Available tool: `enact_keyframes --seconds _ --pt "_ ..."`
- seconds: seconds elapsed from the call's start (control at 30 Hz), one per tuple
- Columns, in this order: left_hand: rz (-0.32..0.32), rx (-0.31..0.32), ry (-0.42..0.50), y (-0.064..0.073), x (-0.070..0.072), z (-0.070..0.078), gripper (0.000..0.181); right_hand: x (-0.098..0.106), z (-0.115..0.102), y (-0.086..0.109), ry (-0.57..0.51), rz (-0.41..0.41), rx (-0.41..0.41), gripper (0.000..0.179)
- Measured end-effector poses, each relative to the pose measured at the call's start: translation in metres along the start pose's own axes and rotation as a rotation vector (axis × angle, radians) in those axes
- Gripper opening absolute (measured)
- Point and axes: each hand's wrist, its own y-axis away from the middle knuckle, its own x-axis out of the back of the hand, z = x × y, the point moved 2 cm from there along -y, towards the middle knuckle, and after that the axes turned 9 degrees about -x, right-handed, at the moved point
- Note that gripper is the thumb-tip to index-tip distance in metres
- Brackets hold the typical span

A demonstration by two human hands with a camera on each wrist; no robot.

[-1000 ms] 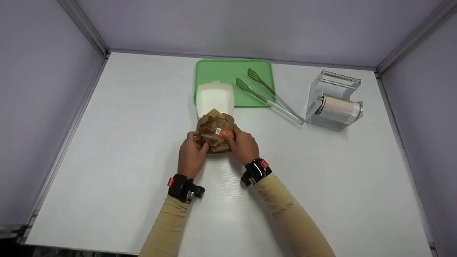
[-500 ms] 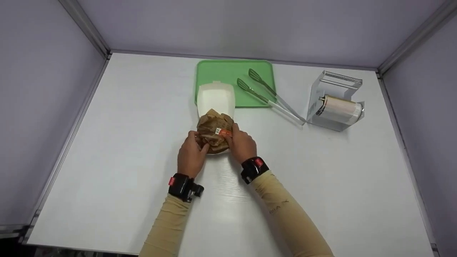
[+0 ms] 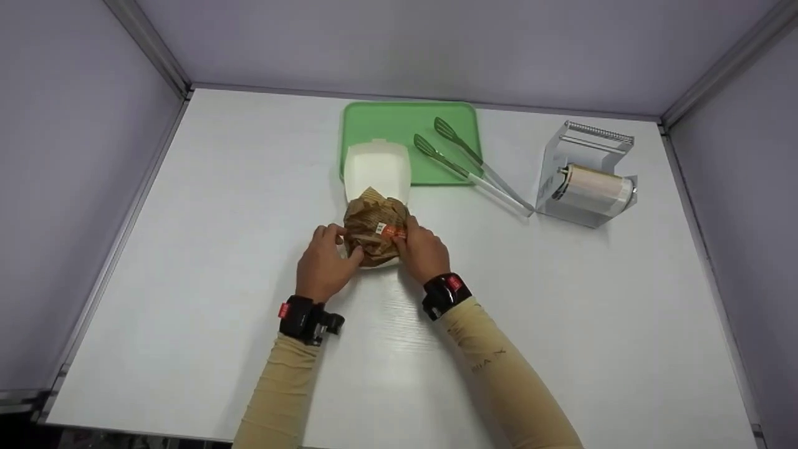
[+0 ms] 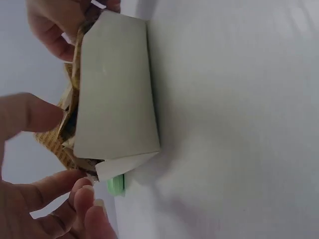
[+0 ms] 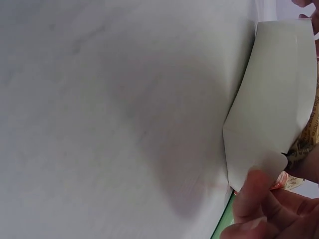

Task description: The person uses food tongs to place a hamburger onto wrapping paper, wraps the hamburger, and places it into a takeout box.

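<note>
A white clamshell takeaway box (image 3: 377, 168) stands with its lid folded back over the green tray. Crumpled brown printed paper (image 3: 374, 215) with an orange-and-white sticker fills its base; what the paper wraps is hidden. My left hand (image 3: 325, 265) is at the box's left side, thumb touching the paper and index fingertip by the paper at a corner; its other fingers stay apart from the box wall (image 4: 117, 89). On the right, my right hand (image 3: 425, 252) pinches the box side, fingertips against the outer wall (image 5: 269, 84) and thumb over the rim on the paper.
Behind the box lies a green tray (image 3: 380, 118). Spread tongs (image 3: 499, 190) with green slotted heads rest partly on it, handles reaching right. A clear dispenser (image 3: 586, 215) with a roll (image 3: 592, 189) stands at the right. Pale walls (image 3: 399, 50) bound the table's back and sides.
My left hand has shifted left and opened wider beside the box. The paper sits slightly lower and flatter within the base. My right hand has stayed nearly in place.
</note>
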Motion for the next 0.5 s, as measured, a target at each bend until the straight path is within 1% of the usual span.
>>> enact_keyframes --seconds 0.07,0.1,0.17,0.2,0.27,0.33,0.43,0.5 --pt "0.008 0.010 0.025 -0.004 0.003 -0.001 0.042 0.001 0.000 0.000 0.001 -0.003 -0.001 0.035" --pt "0.022 0.006 0.035 -0.006 0.004 -0.001 0.044 0.001 0.000 0.000 0.003 -0.003 0.001 0.036" --pt "0.035 -0.019 0.056 -0.013 0.004 -0.001 0.054 0.001 0.001 0.000 0.006 0.001 0.004 0.037" --pt "0.030 -0.037 0.061 -0.017 0.004 -0.001 0.061 0.000 0.001 -0.001 0.006 0.004 0.005 0.038" --pt "-0.003 -0.069 0.080 -0.024 0.002 0.000 0.071 -0.001 0.001 -0.001 -0.002 0.007 0.004 0.038" --pt "-0.058 -0.098 0.096 -0.031 0.001 0.002 0.076 -0.002 0.001 -0.001 -0.014 0.006 0.005 0.038" --pt "-0.117 -0.125 0.098 -0.037 -0.001 0.004 0.076 -0.004 -0.001 -0.002 -0.040 0.004 0.012 0.039" --pt "-0.134 -0.141 0.085 -0.039 -0.002 0.004 0.073 -0.006 -0.002 -0.001 -0.048 0.012 0.017 0.040"
